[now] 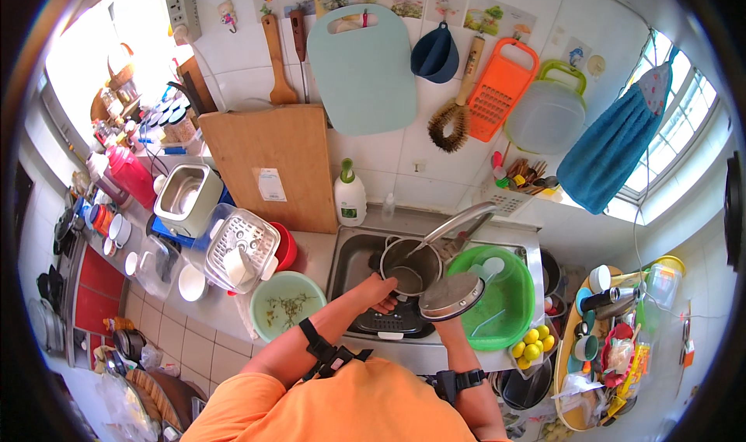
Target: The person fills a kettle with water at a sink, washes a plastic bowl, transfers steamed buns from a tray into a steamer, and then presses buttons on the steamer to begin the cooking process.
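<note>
My left hand [382, 293] is at the near left side of a round metal pot [412, 267], its fingers on the rim or side handle. The pot stands in the sink [352, 252] under a metal faucet [457, 223], and a little liquid seems to lie in it. My right hand [446, 323] holds a round metal lid [451, 296] tilted beside the pot's right side; the lid hides most of that hand's fingers. A black perforated drain tray [387, 319] lies in the sink's near part, below my left hand.
Right of the sink sits a green basin [504, 319], with yellow lemons [527, 351] nearby. To the left are a pale green bowl [317, 293] with plant bits and a red bowl [287, 246]. A wooden cutting board [303, 168] and a white bottle [349, 200] stand behind.
</note>
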Motion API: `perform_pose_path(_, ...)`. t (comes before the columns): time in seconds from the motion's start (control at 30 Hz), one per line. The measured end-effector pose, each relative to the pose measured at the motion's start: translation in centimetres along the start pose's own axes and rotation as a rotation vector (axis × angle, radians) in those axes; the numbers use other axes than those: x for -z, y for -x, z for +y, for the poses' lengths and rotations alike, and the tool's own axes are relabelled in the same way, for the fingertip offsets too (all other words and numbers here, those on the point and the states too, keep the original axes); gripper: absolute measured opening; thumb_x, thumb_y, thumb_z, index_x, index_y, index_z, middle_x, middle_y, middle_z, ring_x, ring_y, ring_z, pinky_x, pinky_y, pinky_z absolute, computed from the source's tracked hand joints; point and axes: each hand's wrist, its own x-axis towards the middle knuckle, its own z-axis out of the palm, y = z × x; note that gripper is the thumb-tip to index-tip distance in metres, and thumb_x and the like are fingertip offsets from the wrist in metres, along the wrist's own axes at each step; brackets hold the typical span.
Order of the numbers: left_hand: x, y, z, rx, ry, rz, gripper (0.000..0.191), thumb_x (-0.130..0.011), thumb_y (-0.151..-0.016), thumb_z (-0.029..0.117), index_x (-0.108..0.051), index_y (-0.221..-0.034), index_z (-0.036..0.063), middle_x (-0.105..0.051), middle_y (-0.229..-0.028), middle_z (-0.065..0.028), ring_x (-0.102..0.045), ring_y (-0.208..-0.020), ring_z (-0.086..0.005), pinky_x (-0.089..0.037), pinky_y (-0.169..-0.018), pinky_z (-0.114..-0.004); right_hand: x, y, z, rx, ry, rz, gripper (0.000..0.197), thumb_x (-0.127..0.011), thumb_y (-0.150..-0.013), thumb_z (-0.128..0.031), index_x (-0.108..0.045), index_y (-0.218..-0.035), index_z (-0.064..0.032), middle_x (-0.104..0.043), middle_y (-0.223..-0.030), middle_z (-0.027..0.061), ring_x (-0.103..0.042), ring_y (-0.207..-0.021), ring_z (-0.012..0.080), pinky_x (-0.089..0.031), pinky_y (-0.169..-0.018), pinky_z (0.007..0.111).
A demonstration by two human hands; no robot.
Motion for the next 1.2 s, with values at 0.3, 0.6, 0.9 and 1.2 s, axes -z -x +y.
perform_pose_path(0.3, 0.3, -0.5, -0.3, 0.033, -0.026, -0.01, 0.036, -0.045, -0.077, 0.029, -0.05, -0.091, -0.0047, -0.057, -0.069, -0.0131, -0.057, -0.054, -0.0201, -0.051, -0.051, -0.033, 0.0, -0.1, 1.4, -0.042, -0.113, -0.076, 0.052, -0.069, -0.066, -0.011, -0.043, -0.111, -0.0026, -0.052, -0.105, 0.0105, -0.05, -0.096, 0.019, -0.042, -0.081, 0.033)
perform_pose_path(0.6, 0.2, -0.2, -0.6, 0.033, -0.047, 0.027, 0.035, -0.045, -0.076, 0.027, -0.052, -0.088, -0.0047, -0.057, -0.068, -0.0121, -0.057, -0.054, -0.0197, -0.051, -0.052, -0.033, -0.1, -0.1, 1.6, 0.079, 0.119, -0.114, 0.038, -0.061, -0.072, -0.008, -0.049, -0.106, -0.0022, -0.051, -0.106, 0.0112, -0.048, -0.1, 0.0237, -0.037, -0.086, 0.034)
perform_pose_path(0.9, 0.2, 0.6, -0.4, 0.033, -0.049, 0.041, 0.037, -0.044, -0.077, 0.026, -0.05, -0.091, -0.0073, -0.057, -0.069, -0.0132, -0.057, -0.054, -0.0203, -0.051, -0.052, -0.033, -0.5, 0.0, 1.1, -0.047, -0.017, -0.071, 0.051, -0.063, -0.07, -0.01, -0.04, -0.115, -0.0025, -0.047, -0.111, 0.0115, -0.046, -0.103, 0.023, -0.036, -0.089, 0.034)
perform_pose_path(1.2, 0.1, 1.1, -0.2, 0.01, -0.061, 0.058, 0.04, -0.044, -0.078, 0.028, -0.05, -0.092, -0.0083, -0.057, -0.069, -0.0142, -0.057, -0.055, -0.0213, -0.051, -0.051, -0.034, -0.9, 0.1, 2.6, -0.09, -0.111, -0.042, 0.052, -0.063, -0.071, -0.009, -0.039, -0.116, -0.0035, -0.047, -0.111, 0.0094, -0.046, -0.102, 0.0201, -0.037, -0.087, 0.032)
